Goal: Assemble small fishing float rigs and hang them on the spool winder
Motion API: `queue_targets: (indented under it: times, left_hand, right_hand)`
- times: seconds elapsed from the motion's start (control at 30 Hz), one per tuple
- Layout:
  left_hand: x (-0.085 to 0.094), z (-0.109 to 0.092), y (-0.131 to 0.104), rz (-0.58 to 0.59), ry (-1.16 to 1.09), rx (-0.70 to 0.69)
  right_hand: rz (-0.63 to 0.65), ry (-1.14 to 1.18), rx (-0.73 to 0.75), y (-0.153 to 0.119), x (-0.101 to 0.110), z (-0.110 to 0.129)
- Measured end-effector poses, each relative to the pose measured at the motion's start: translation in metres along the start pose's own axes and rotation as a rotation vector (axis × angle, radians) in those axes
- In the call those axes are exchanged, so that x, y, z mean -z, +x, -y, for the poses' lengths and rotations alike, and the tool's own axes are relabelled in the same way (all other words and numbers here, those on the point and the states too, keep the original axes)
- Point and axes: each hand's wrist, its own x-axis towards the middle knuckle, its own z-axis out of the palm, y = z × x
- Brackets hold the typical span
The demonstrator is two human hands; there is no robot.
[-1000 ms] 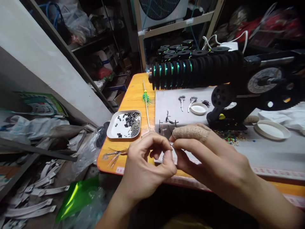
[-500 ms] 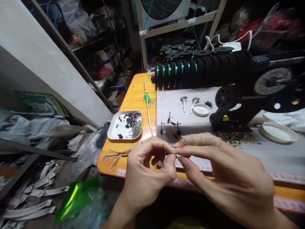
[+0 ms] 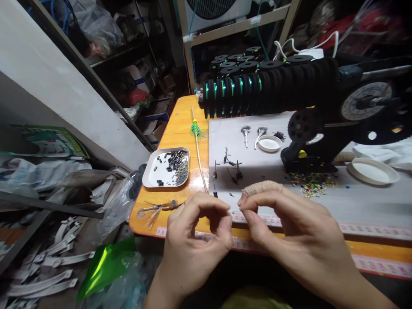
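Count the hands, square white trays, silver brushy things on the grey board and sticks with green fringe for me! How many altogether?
Hands: 2 (left hand, right hand)
Square white tray: 1
Silver brushy things: 2 (left one, right one)
Green-fringed stick: 1
Total: 6
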Motion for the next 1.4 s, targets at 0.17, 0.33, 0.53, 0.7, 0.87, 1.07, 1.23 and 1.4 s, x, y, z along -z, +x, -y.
queue_targets:
  times: [0.17,0.33,0.53,0.7,0.87,1.07,1.23,1.4]
  left_hand:
    - [-0.003,-0.001,0.003,-0.011,0.22,-0.261]
    - [-0.016,0.01,-0.009,-0.125,-0.02,-0.177]
    - [-0.031,0.014,-0.015,-0.228,-0.24,-0.079]
    - [-0.036,0.012,-0.016,-0.247,-0.317,-0.027]
    - [-0.036,0.014,-0.018,-0.241,-0.359,0.014]
    - [-0.036,0.016,-0.02,-0.205,-0.402,0.052]
    - [-0.038,0.017,-0.023,-0.203,-0.427,0.021]
    - [-0.038,0.017,-0.022,-0.232,-0.46,0.044]
  right_hand:
    - [0.051,0.056,-0.03,-0.004,0.001,0.0]
    - [0.072,0.134,-0.101,-0.003,0.0,0.003]
    - [0.111,0.222,-0.156,-0.004,-0.001,0.008]
    - [0.126,0.284,-0.194,-0.005,-0.001,0.01]
    - [0.135,0.313,-0.22,-0.007,0.001,0.011]
    - [0.17,0.33,-0.238,-0.005,0.002,0.009]
    - [0.251,0.247,-0.27,-0.003,0.004,0.005]
    - [0.167,-0.058,-0.074,-0.005,0.01,-0.002]
